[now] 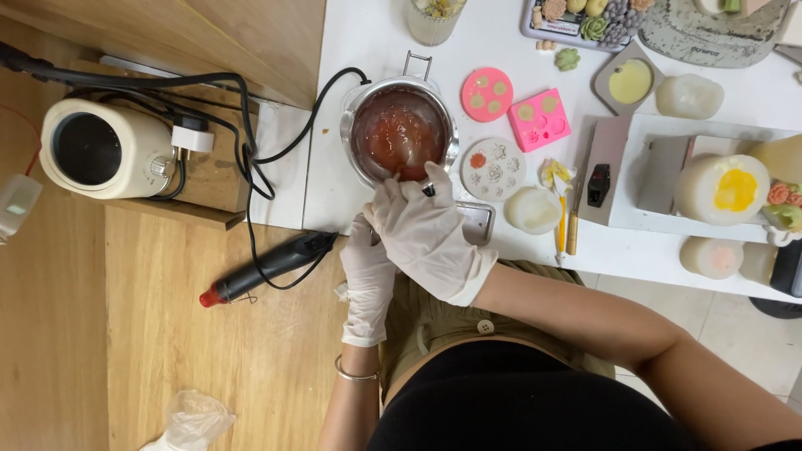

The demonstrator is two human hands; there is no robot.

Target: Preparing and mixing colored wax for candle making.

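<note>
A steel pot (357, 107) holding reddish-orange melted wax stands on the white table (368, 42). My right hand (426, 234), in a white glove, reaches toward the pot's near rim and grips a small dark stick whose tip dips at the wax's edge. My left hand (368, 280), also gloved, sits just below the right one at the table's near edge; its fingers are hidden under the right hand, and what it touches cannot be made out.
Pink silicone moulds (487, 94) (539, 119), a white round mould (493, 169), pale candles (720, 189) (533, 210), a glass (433, 18) and a tray of small flowers (585, 21) crowd the table. A cream kettle (104, 149) and a black heat tool (271, 267) lie left on wood.
</note>
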